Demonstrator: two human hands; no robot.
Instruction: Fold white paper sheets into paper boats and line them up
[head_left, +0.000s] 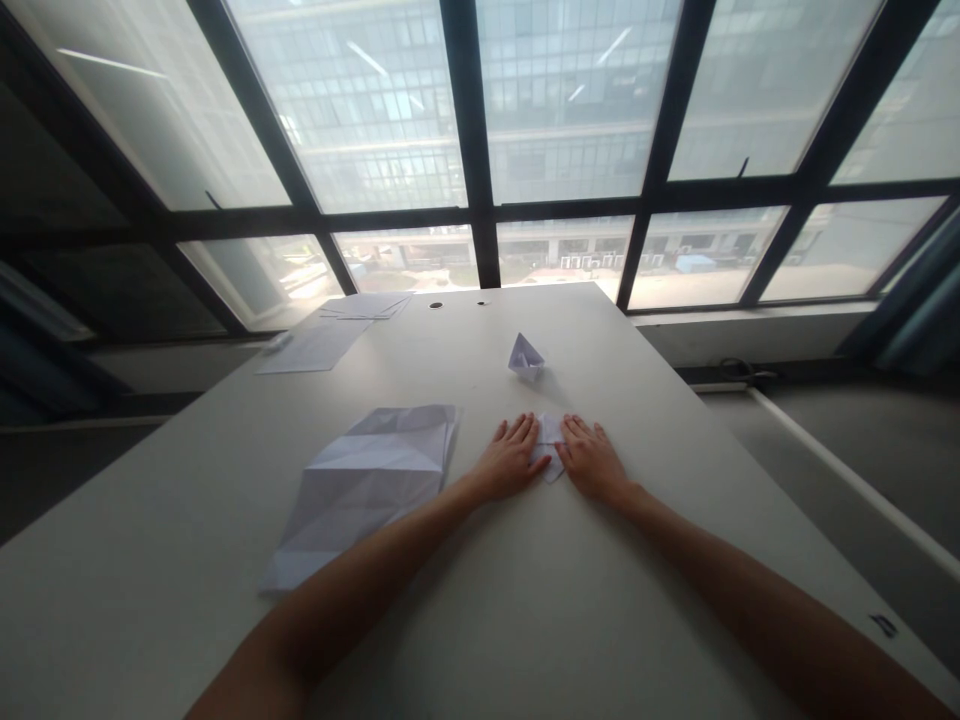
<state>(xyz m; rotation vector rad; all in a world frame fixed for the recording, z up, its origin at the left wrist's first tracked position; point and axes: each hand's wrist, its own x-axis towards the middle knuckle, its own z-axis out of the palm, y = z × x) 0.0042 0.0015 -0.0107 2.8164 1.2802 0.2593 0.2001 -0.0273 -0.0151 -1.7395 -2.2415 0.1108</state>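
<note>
Both of my hands lie flat on a small folded white paper piece [549,445] in the middle of the white table [637,420]. My left hand [511,458] presses its left side with fingers stretched out. My right hand [590,458] presses its right side, fingers also flat. Only the paper's middle strip and lower tip show between the hands. A finished folded paper boat [526,356] stands upright a little beyond the hands.
A large creased, unfolded sheet [367,480] lies to the left of my left forearm. More paper sheets [330,335] rest at the table's far left corner. Two small holes [436,304] sit near the far edge. Tall windows stand behind the table.
</note>
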